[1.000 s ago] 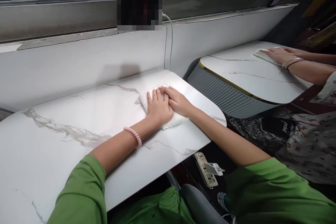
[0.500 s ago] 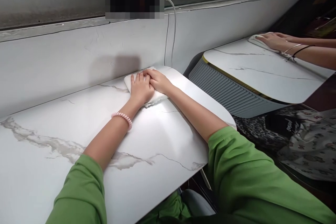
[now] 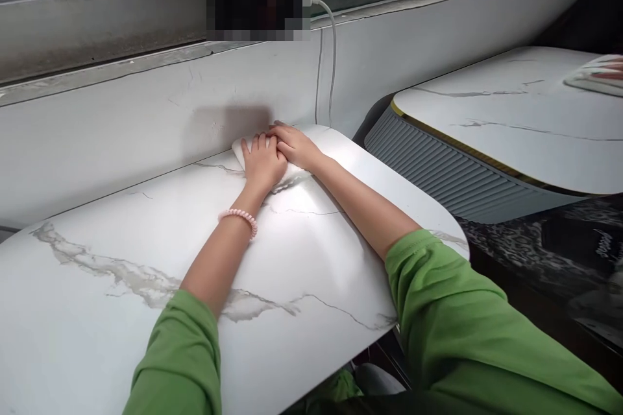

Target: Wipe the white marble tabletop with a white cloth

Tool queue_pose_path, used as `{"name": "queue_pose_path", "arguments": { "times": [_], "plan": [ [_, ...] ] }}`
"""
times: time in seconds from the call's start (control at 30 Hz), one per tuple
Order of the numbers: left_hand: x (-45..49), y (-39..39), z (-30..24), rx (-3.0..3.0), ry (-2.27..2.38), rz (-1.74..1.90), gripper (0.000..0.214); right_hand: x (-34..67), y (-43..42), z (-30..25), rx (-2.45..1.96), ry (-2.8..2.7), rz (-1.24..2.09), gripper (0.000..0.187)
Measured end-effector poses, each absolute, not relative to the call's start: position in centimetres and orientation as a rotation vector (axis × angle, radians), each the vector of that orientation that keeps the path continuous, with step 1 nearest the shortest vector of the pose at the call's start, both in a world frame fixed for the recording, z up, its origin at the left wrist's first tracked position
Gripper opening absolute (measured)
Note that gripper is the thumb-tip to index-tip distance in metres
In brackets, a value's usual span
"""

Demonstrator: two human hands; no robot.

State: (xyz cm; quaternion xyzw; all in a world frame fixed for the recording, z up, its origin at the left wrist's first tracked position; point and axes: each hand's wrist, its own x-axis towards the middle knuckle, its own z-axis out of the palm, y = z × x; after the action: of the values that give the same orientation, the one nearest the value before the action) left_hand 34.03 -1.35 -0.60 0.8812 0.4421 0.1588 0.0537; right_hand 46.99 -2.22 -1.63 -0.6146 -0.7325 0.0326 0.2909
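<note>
A white folded cloth [image 3: 287,176] lies at the far edge of a white marble-pattern table [image 3: 146,259], close against the wall. My left hand [image 3: 261,163] lies flat on the cloth, fingers stretched out side by side. My right hand [image 3: 293,143] rests flat beside it, its fingers partly over the left hand's fingers. Both arms reach forward in green sleeves, and a pink bead bracelet [image 3: 238,216] circles my left wrist.
A white cable [image 3: 333,65] hangs down the wall behind the table. To the right stands a second marble-top table [image 3: 511,123] with a ribbed grey side. On its far right edge another person's fingers press a white cloth [image 3: 596,74].
My two hands have pushed the cloth away from me, from the middle of the table to its far edge by the wall. The other person's arm has mostly left the view.
</note>
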Motion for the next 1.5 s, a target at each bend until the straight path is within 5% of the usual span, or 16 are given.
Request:
{"name": "queue_pose_path", "arguments": {
  "times": [0.3,0.73,0.97,1.5],
  "plan": [
    [35.4,-9.1,-0.5,2.614,1.393,0.373,0.055,49.1,-9.5,-2.9,-1.635,-2.014,0.113,0.044],
    [39.1,-23.1,0.8,2.734,0.791,0.159,0.061,56.2,-27.6,-2.7,-1.8,-1.849,0.213,0.039],
    [39.5,-22.0,0.5,2.815,0.808,0.197,0.057,55.8,-26.4,-2.8,-1.954,-1.815,0.287,0.05],
    [42.2,-11.8,-0.5,2.781,0.973,0.346,0.051,55.8,-14.8,-2.3,-1.905,-1.66,0.14,0.036]
  ]
}}
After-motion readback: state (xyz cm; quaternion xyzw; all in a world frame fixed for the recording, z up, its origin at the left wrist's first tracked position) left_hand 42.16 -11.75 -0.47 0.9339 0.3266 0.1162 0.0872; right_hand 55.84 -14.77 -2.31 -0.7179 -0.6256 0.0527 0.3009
